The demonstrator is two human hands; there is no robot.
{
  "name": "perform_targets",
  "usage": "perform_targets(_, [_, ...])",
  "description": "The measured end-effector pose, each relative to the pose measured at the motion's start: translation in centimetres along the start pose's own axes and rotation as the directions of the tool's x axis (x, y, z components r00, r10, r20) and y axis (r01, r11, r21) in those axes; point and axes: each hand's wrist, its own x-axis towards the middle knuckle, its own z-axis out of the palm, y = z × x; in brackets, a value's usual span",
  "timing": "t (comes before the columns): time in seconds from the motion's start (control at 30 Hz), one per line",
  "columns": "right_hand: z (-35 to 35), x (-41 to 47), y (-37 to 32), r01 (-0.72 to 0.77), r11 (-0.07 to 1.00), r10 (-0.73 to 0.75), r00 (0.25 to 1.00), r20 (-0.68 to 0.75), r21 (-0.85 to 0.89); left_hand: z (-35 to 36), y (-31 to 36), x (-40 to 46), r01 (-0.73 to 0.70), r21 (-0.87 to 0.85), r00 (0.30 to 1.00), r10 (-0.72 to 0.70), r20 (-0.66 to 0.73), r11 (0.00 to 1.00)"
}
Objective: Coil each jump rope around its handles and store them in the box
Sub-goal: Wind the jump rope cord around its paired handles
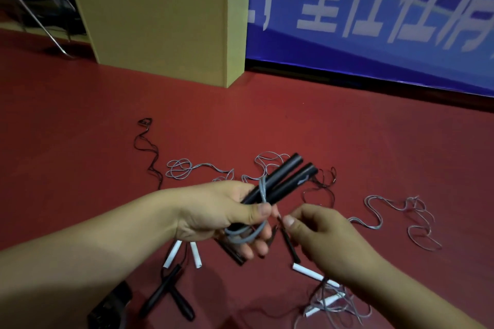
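Two black handles (pixel 280 181) held side by side, clamped in left hand (pixel 224 214) above floor. Grey cord (pixel 263 189) looped round them; springy, light, likely slippery. Right hand (pixel 318 230) beside, pinch unclear. Box (pixel 160 27) well apart.

Dim indoor light, wide-angle view with bent edges.
The red floor (pixel 347 141) is brightest mid-frame and darkens toward the corners; the blue banner (pixel 374 8) is soft and curved; the right hand (pixel 328 232) is slightly blurred, with faint shadows beneath.

Six black handles (pixel 283 179), five white handles (pixel 307 271).
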Motion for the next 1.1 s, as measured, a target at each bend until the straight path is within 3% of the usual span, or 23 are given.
perform_targets(0.03, [0.3, -0.1, -0.2, 0.032, 0.999, -0.032, 0.999, 0.004, -0.018, -0.2, -0.4, 0.4, -0.024, -0.032, 1.000, 0.024, -0.017, 0.999])
perform_targets(0.1, [0.7, -0.6, -0.8, 0.085, 0.995, -0.086, 0.996, -0.003, -0.051, -1.2, -1.6, 0.2, -0.006, 0.028, 0.992, 0.010, -0.123, 1.000])
perform_targets(0.23, [1.3, -1.3, -1.8, 0.116, 0.989, -0.121, 0.991, -0.053, -0.092, -1.5, -1.9, 1.1, 0.027, 0.159, 0.981, 0.004, -0.193, 0.987])
perform_targets(0.73, [2.0, -1.3, -2.5, 0.018, 0.998, -0.022, 0.998, -0.059, -0.057, -1.1, -3.0, 2.9, 0.094, 0.499, 0.924, 0.111, -0.365, 0.861])
perform_targets(1.1, [0.5, -1.2, -3.1, -0.185, 0.935, 0.160, 0.982, 0.105, 0.302, 0.3, -3.9, 3.0, 0.184, 0.733, 0.964, 0.026, -0.266, 0.655])
